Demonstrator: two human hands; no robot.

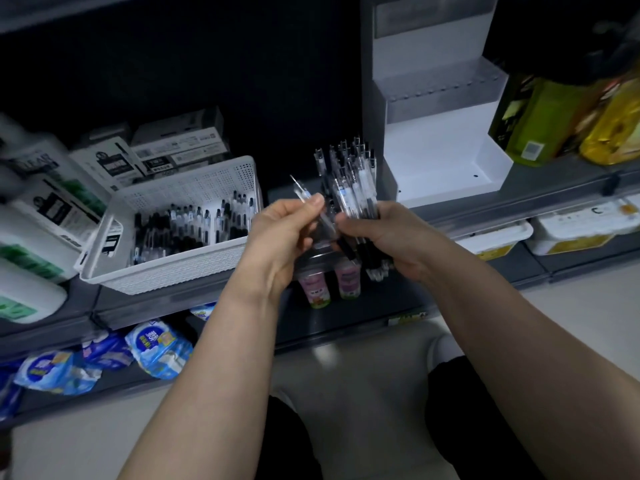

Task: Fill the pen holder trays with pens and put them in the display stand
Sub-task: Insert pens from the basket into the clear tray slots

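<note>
A: Gripping a whole bundle of pens (353, 188), the right hand (384, 237) has its fingers (349, 225) clenched round the lower barrels, the clip ends fanning up above the knuckles.

B: And the left hand (284, 233)?

A: Thumb and forefinger pinch one single pen (313, 211), its tip pointing up and away to the left of the fingertips, its lower end running down toward the right hand's fingers. Whether it touches the bundle, I can't tell.

B: More stock nearby?

A: Plenty. Left of the left hand's fingers, a white basket (194, 268) sits on the shelf (540, 188), with loose pens (194, 230) lying in it. Behind the basket are blurred white boxes (173, 150).

B: The display stand?

A: The white stepped display stand (436, 161) is beyond and to the right of the right hand's fingers, on the same shelf, well apart from the bundle. A clear tray (446, 95) rests on an upper step.

B: Anything under the fingers?

A: Two small pink-labelled bottles (329, 282), directly below both hands. Blue packets (156, 348) lie lower left.
</note>
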